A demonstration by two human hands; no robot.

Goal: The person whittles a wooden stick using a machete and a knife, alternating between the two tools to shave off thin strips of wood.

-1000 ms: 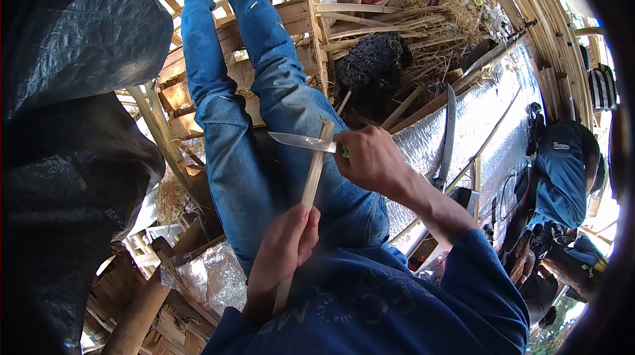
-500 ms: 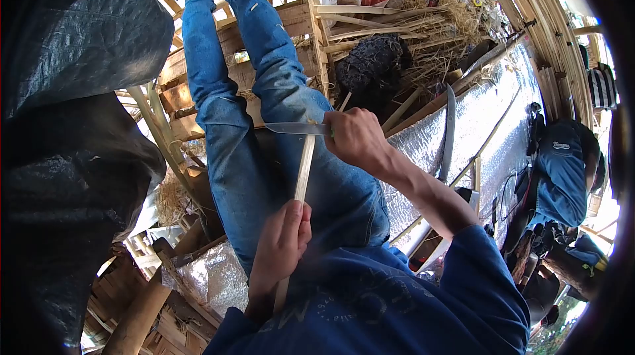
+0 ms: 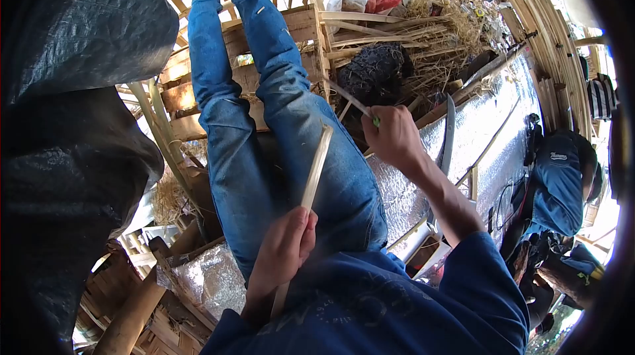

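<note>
My left hand (image 3: 284, 246) is closed around a pale bamboo strip (image 3: 317, 168). The strip runs from below my wrist up over my thigh, its rough tip at knee height. To the right, my right hand (image 3: 395, 133) grips a knife (image 3: 348, 96) whose blade points up and left. A bit of green handle shows at my fingers. Blade and strip are apart. Beneath both hands lie my legs in blue jeans (image 3: 291, 117), stretched out with small shavings on them.
A long curved blade (image 3: 449, 133) lies on silver foil sheeting (image 3: 486, 127) at right. Beyond are a dark bundle (image 3: 374, 67), dry straw (image 3: 456, 21) and split slats. Black tarp (image 3: 73, 176) hangs at left. Another person in a blue top (image 3: 559, 180) is at far right.
My right hand has moved right and slightly down with the knife, taking the blade off the strip's tip. The blade has turned to point up-left. My left hand keeps its hold, the strip tilting slightly right.
</note>
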